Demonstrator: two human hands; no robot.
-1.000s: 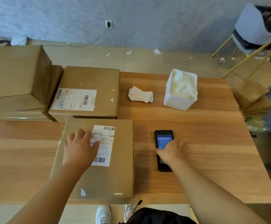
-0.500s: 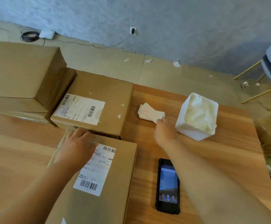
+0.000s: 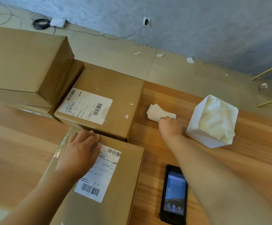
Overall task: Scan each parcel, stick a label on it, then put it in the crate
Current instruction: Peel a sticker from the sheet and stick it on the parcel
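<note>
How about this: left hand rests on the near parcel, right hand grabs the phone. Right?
No: the head view shows the right hand at the label stack; the phone lies untouched. The left hand does rest on the near parcel.

Grey plastered wall point(image 3: 197, 30) with socket point(image 3: 146, 21). Beige tiled floor point(image 3: 172, 70) was littered with paper scraps point(image 3: 190, 60); wire coil point(image 3: 40, 21) by the wall. Wood-grain table point(image 3: 245, 159). Yellow legs point(image 3: 268, 72) at right, possibly a chair's.
</note>
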